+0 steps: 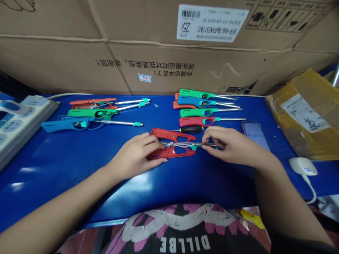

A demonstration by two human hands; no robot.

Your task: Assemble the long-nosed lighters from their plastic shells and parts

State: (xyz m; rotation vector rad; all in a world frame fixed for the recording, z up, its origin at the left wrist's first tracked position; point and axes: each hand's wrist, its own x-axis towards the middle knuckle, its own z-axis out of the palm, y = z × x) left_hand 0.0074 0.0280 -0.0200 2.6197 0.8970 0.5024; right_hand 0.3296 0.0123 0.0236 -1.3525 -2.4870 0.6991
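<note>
In the middle of the table lies an opened gas lighter with two red casing halves, the upper half and the lower half. Between them runs the lighter's inner assembly, with pale wires and a teal piece. My left hand is closed over the left end of the lower half and the inner parts; its fingertips partly hide them. With thumb and fingers, my right hand pinches the lighter's metal tube at the right. Just above the upper half rests a black and yellow screwdriver.
Several assembled lighters lie at the back right, and several opened ones at the back left. A phone and a white device sit right, near a taped carton. A power strip stands left. A big cardboard box walls the back.
</note>
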